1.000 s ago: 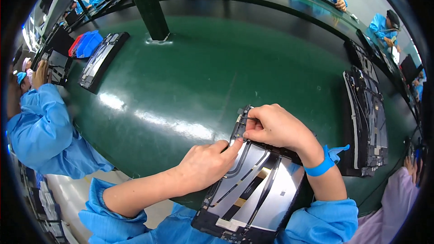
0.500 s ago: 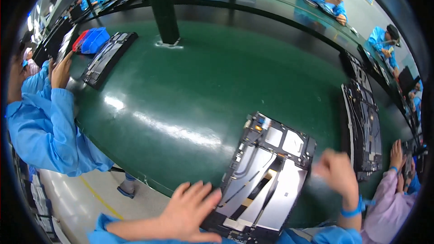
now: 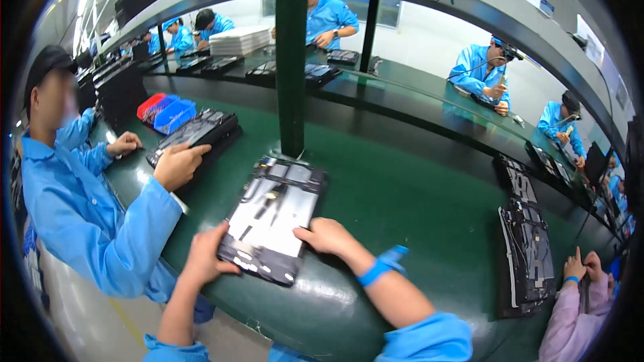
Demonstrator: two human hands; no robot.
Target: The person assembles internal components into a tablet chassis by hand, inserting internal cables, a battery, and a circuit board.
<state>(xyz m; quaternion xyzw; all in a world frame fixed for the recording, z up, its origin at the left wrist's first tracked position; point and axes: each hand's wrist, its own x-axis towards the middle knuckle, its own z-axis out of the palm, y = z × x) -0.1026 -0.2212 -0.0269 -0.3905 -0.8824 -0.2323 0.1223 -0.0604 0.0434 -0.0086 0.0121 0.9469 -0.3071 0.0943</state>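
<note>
A flat dark panel with a silvery metal back (image 3: pixel 275 218) lies on the green bench (image 3: pixel 402 194) in front of me. My left hand (image 3: pixel 208 255) grips its near left corner. My right hand (image 3: pixel 325 236), with a blue wrist strap (image 3: pixel 379 267), presses on its near right edge. Both of my forearms come up from the lower edge in blue sleeves.
A green post (image 3: pixel 292 60) stands just behind the panel. A co-worker in blue at my left rests a hand (image 3: pixel 176 164) on a stack of dark panels (image 3: pixel 198 133) beside red and blue bins (image 3: pixel 164 110). More panels (image 3: pixel 526 255) lie at right, near another person's hands (image 3: pixel 580 268).
The view has swung upward and the panel now lies farther along the bench, by the post. Both hands have come back onto its near corners after the right hand was off it.
</note>
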